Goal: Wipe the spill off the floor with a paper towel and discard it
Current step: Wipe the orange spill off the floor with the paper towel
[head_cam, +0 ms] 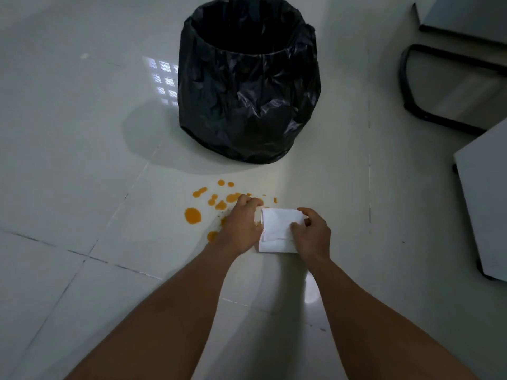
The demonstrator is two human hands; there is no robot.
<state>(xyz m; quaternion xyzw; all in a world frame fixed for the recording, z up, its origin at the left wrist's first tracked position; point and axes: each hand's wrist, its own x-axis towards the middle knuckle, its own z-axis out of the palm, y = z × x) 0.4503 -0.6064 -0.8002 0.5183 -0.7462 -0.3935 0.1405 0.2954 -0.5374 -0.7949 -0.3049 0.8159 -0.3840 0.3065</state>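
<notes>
Low in the middle of the frame, a folded white paper towel is held between both hands over the pale tiled floor. The left hand grips the towel's left edge with its fingers curled together into a loose fist; the right hand pinches the right edge between thumb and bent fingers. The towel looks clean and white, with layered folds showing at its lower edge.

Just left of and above the hands lies the orange spill, a scatter of separate drops and blobs; the left hand covers part of it. Whether the towel touches the floor cannot be told.

In the upper centre stands a trash bin lined with a black plastic bag, open at the top, a little beyond the spill. At the right edge are grey furniture panels and a black chair base.
</notes>
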